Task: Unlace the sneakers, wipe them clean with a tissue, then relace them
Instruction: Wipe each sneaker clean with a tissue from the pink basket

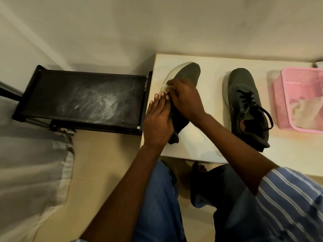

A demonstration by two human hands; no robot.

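Here, beside the dusty black shoe rack [83, 100], the white tabletop [206, 147] is carrying both grey sneakers. The far sneaker [244, 105], well apart from the rack, is sitting upright with its black laces [248, 100] threaded through the eyelets, so its unlacing looks not yet done. Beyond it, farthest from the rack, a pink basket [297, 95] is holding pale crumpled material, probably tissues. The near sneaker [187, 74], just beside the rack, is lying tilted on its side with its pale sole edge turned toward the rack. The left hand [157, 126] is steadying it, fingers laid fairly straight along the sole side; whether its thumb is clamping the heel I cannot tell. The right hand [185, 96] is curling its grip around a small white tissue [167, 88], pressing it onto the sole rim. To wipe well, I judge short firm strokes along the rim are needed, with the tissue being refolded as it is soiling.
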